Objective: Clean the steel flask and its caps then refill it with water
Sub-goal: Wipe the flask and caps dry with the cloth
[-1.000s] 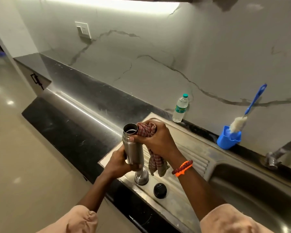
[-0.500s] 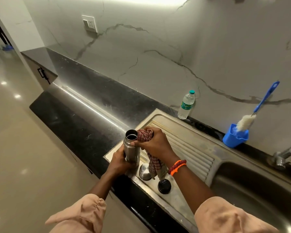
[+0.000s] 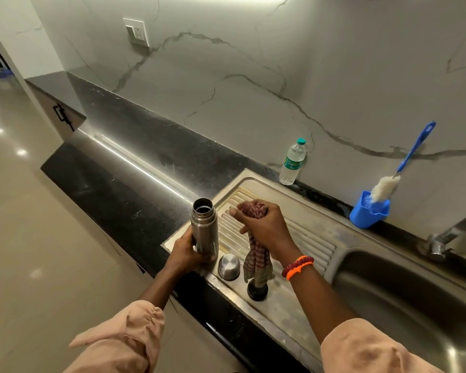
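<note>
Fingers (image 3: 189,258) of left hand (image 3: 184,254) are gripping the open steel flask (image 3: 204,227) upright; right hand (image 3: 264,224) fingers are clutching a checked cloth (image 3: 256,258), apart from flask.

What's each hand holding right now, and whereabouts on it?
The left hand grips the flask round its lower body. The right hand holds the cloth bunched at its upper end; the rest hangs down.

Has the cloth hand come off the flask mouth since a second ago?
Yes. The right hand with the cloth has moved right, away from the flask, and now sits over the ribbed drainboard.
</note>
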